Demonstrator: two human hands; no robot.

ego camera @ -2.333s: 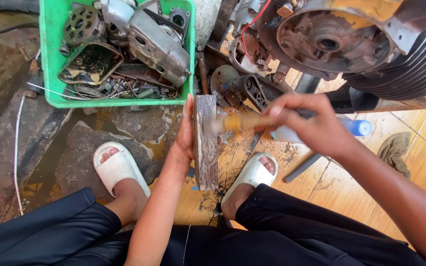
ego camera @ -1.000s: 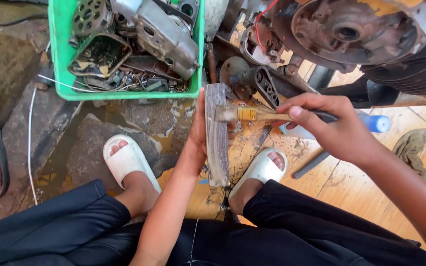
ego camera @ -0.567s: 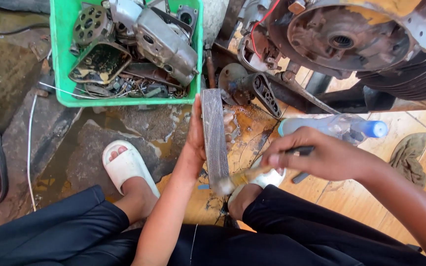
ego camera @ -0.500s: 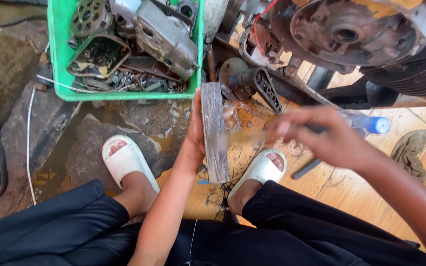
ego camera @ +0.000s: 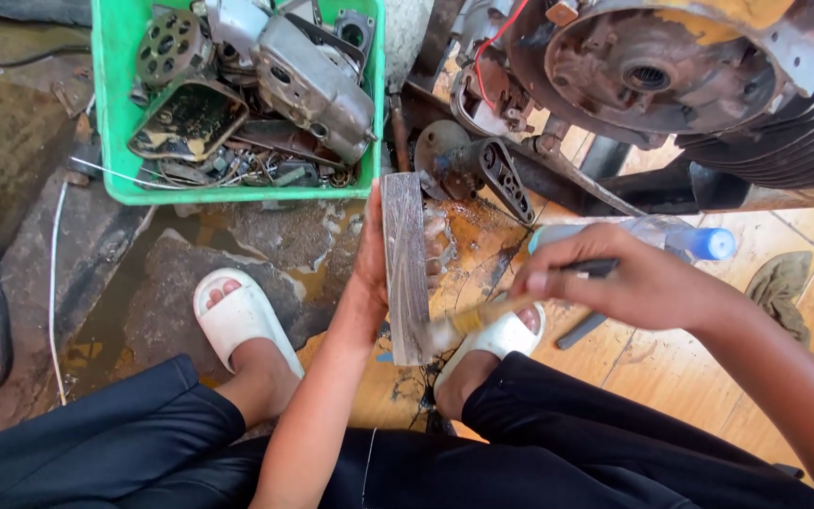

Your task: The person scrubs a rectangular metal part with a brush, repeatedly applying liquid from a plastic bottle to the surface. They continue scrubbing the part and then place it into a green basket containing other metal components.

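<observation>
We hold a long, curved grey strip [ego camera: 405, 269], dull and grimy, upright between our feet with our left hand [ego camera: 369, 259] clamped along its edge. Our right hand [ego camera: 628, 283] grips a paintbrush [ego camera: 478, 319], its bristles touching the strip's lower end.

a clear plastic bottle [ego camera: 647, 233] with a blue cap lies on its side on the wooden floor, just behind the right hand, its cap end pointing right; much of it is hidden by that hand. a green plastic crate [ego camera: 113, 141] stands at the upper left on the wet stone, rectangular, holding greasy metal engine parts. no labels, signs or screens show.
</observation>
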